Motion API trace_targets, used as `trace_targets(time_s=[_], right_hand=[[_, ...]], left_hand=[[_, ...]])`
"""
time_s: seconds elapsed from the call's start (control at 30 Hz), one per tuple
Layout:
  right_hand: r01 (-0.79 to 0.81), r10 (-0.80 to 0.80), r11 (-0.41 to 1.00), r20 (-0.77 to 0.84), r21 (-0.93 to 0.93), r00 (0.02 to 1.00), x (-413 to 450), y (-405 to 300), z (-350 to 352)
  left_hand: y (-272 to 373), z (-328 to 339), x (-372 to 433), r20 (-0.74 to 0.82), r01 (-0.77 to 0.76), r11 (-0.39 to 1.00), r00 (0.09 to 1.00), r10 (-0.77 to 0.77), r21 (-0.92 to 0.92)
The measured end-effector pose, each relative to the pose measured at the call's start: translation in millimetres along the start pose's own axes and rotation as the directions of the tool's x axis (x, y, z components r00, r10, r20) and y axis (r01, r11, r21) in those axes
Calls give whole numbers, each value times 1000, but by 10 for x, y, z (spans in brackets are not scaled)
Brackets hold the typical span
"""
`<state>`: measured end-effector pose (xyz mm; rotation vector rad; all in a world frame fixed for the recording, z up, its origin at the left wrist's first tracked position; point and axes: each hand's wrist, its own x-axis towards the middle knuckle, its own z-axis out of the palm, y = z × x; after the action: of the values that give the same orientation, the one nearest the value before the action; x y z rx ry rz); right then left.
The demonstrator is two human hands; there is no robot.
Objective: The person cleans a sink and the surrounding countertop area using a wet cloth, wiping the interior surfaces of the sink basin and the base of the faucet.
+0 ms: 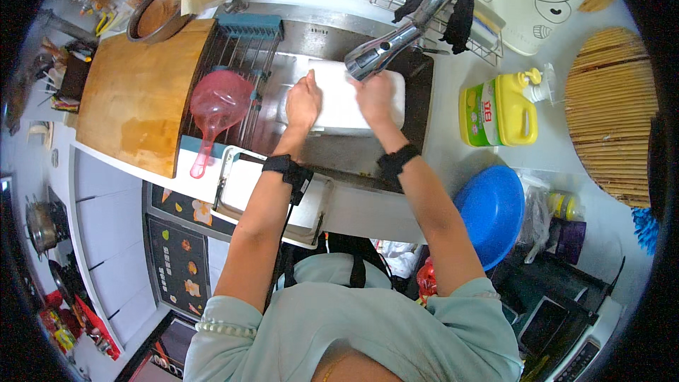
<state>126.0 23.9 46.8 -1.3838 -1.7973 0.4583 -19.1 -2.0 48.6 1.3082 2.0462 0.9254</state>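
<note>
A white rectangular plastic container (339, 109) rests in the stainless-steel sink (345, 154), beneath the chrome faucet (382, 53). My left hand (304, 102) is curled at the container's left edge and appears to grip it; its fingertips are partly hidden. Over the container's right part is my right hand (376, 98), blurred, with its fingers bent close under the faucet head. Whether those fingers hold anything cannot be made out. Black bands circle both wrists.
Left of the sink are a pink strainer-like scoop (220, 98) on a drying rack (249, 26) and a wooden cutting board (138, 95). A white-rimmed tray (238, 185) lies at the counter's front edge. A yellow detergent jug (498, 109) and blue basin (490, 217) are on the right.
</note>
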Motion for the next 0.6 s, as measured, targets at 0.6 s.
trace_targets(time_s=[0.6], right_hand=[[12,-3,997,111,-80,994,61,-394,367]], left_hand=[[-68,51,-21,23,13,984,1000,-18,179]])
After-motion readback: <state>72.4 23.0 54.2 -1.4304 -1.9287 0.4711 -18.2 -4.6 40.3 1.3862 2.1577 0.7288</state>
